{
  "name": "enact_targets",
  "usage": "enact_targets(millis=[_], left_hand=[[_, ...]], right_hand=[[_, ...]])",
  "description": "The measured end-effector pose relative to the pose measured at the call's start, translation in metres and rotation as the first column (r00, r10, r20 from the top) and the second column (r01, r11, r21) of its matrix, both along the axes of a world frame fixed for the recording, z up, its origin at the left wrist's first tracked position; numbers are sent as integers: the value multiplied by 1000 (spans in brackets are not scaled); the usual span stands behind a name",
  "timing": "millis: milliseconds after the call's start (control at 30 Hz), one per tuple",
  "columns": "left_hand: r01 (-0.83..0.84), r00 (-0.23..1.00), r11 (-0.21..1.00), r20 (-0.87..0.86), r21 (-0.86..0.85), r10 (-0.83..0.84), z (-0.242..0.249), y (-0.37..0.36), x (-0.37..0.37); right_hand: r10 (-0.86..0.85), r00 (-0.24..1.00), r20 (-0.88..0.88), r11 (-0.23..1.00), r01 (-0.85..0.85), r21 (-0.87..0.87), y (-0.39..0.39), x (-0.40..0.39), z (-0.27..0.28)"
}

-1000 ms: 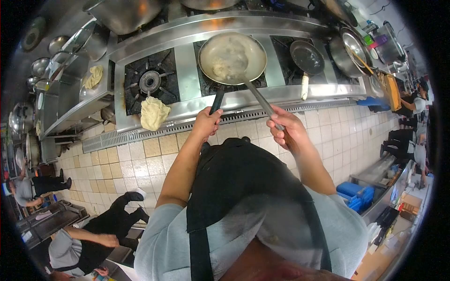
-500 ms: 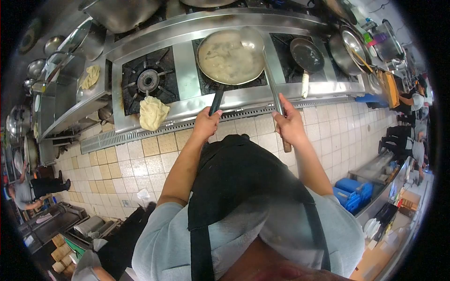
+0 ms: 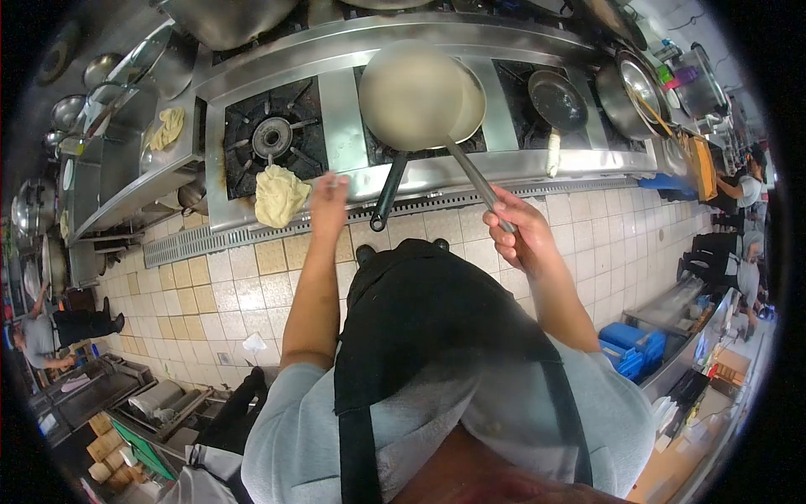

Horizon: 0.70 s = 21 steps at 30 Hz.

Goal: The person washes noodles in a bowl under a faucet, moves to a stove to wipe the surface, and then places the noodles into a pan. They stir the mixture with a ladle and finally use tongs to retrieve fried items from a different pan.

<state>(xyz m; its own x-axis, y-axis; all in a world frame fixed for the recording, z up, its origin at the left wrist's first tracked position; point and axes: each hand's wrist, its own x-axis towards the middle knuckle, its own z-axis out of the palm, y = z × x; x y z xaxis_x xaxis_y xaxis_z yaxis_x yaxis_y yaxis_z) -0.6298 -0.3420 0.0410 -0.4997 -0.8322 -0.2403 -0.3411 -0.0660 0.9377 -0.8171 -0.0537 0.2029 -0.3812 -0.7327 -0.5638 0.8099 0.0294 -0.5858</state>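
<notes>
My right hand [image 3: 520,227] is closed around the grey handle of a ladle [image 3: 470,164]. The ladle's round bowl [image 3: 407,97] looks large and blurred, held up over the pan and hiding most of it. Behind it, the right side of the frying pan [image 3: 472,102] shows on the middle burner, its black handle [image 3: 389,191] pointing toward me and untouched. My left hand [image 3: 329,197] is at the stove's front edge, left of that handle, its fingers blurred but apparently loose and empty. Just left of it a pale yellow cloth [image 3: 281,196] hangs over the edge.
A bare burner [image 3: 272,136] lies left of the pan. To the right stand a small dark pan [image 3: 557,99] with a wrapped handle and a large metal pot [image 3: 617,102]. Another cloth [image 3: 168,128] lies by the sink. Other people stand at both sides and behind.
My left hand has let go of the pan handle and moved left toward the cloth. My right hand has lifted the ladle, and its bowl now covers much of the pan from view.
</notes>
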Motion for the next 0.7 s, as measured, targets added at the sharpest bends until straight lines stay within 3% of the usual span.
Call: enact_targets(millis=[33, 67, 133, 167, 267, 467, 667, 700], left_hand=[[-39, 997, 937, 54, -347, 61, -22, -20, 15], [-49, 988, 757, 81, -651, 133, -41, -39, 29], [60, 905, 695, 332, -717, 264, -43, -55, 51], [123, 834, 665, 440, -736, 333, -43, -60, 60], [276, 815, 757, 562, -592, 143, -70, -63, 81], [364, 789, 735, 609, -572, 84, -65, -50, 69], [388, 774, 766, 633, -512, 31, -57, -56, 63], [388, 771, 770, 637, -507, 30, -57, -57, 63]], right_hand=[[11, 997, -72, 1000, -9, 22, 4, 3, 3], [21, 989, -144, 999, -15, 45, 7, 5, 6], [14, 968, -252, 991, 20, 131, 13, 12, 18], [13, 952, -305, 984, 41, 171, 14, 14, 22], [53, 884, -464, 961, 81, 264, 21, 16, 28], [109, 722, -683, 937, 153, 312, 16, 7, 7], [200, 671, -714, 921, 119, 371, -16, -14, -56], [178, 729, -661, 938, 78, 338, -22, -14, -58]])
